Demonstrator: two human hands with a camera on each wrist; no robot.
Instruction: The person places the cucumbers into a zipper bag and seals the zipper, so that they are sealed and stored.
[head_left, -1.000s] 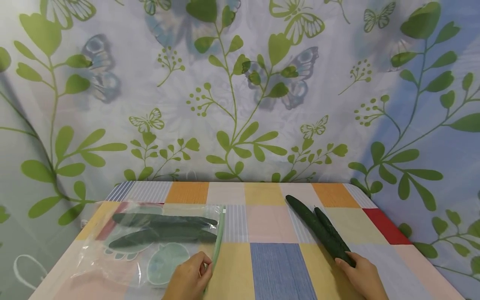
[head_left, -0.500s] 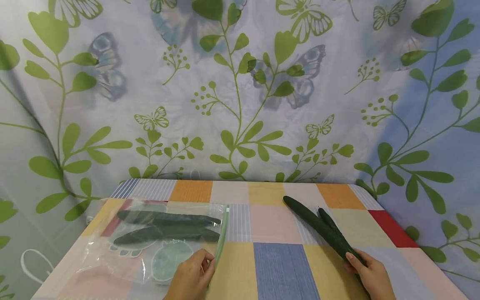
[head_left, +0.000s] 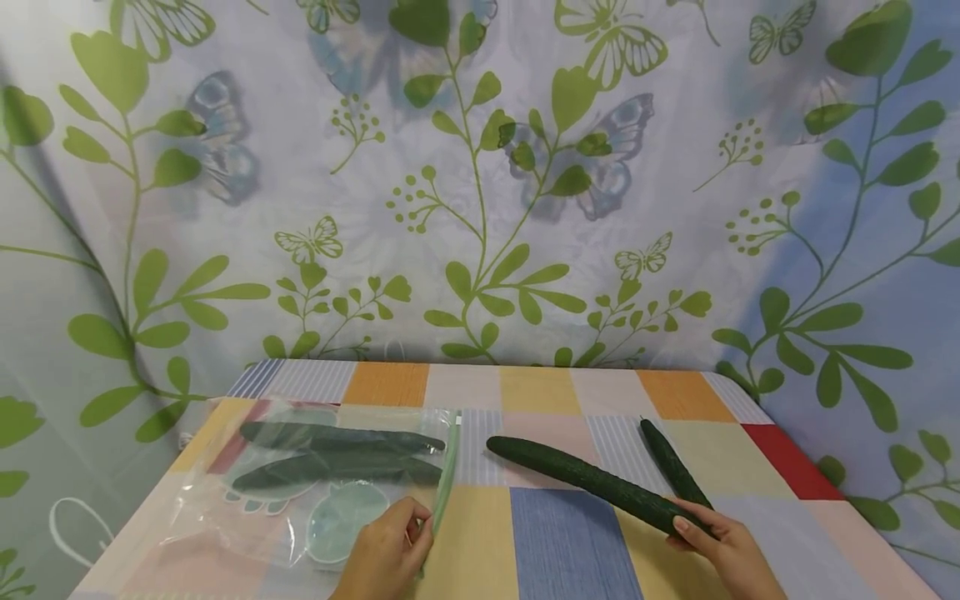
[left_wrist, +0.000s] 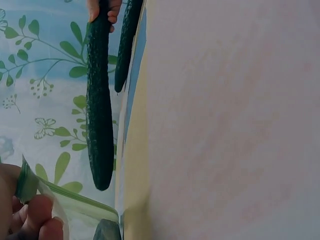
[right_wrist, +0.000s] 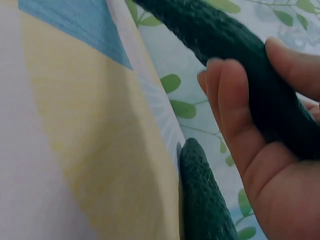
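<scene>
A clear zip bag (head_left: pixel 247 517) lies on the left of the table with two dark green cucumbers (head_left: pixel 337 439) inside. My left hand (head_left: pixel 408 529) pinches its green zip edge (head_left: pixel 444 483), also seen in the left wrist view (left_wrist: pixel 75 200) by my fingers (left_wrist: pixel 30 220). My right hand (head_left: pixel 693 533) grips the near end of a long cucumber (head_left: pixel 592 483), whose far tip points left toward the bag. The right wrist view shows fingers (right_wrist: pixel 240 110) curled round that cucumber (right_wrist: pixel 235 65). A second loose cucumber (head_left: pixel 675 471) lies on the cloth beside it (right_wrist: pixel 202 200).
The table wears a patchwork cloth (head_left: pixel 555 550) of coloured squares. A curtain (head_left: pixel 480 208) printed with leaves and butterflies hangs close behind the far edge. The table's right corner (head_left: pixel 795 479) drops off near the loose cucumber.
My right hand has taken one cucumber from the pair and swung its far end left toward the bag. The other cucumber stayed put. My left hand kept its pinch on the zip edge.
</scene>
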